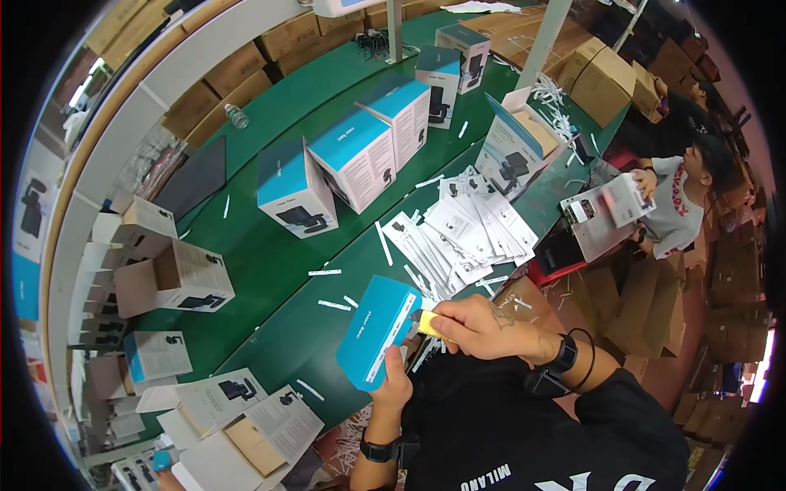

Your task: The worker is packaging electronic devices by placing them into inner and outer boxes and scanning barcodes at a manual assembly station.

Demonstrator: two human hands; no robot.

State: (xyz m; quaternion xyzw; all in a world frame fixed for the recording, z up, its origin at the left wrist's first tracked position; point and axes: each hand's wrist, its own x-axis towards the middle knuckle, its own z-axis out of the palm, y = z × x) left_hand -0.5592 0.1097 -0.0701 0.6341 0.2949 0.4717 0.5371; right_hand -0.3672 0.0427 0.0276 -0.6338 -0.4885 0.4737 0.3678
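the blue box (pixel 370 329) is held over the near side of the table (pixel 282 344) in the grip of the left hand (pixel 393 385), its narrow side turned, presumably for easy reach, toward a yellow tool (pixel 428 324), perhaps a cutter, pinched by the right hand (pixel 483 327).

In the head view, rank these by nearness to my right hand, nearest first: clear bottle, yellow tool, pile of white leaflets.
Nearest to the right hand first:
1. Yellow tool: held in its fingers.
2. Pile of white leaflets: on the bench, just ahead.
3. Clear bottle: far ahead and to the left.
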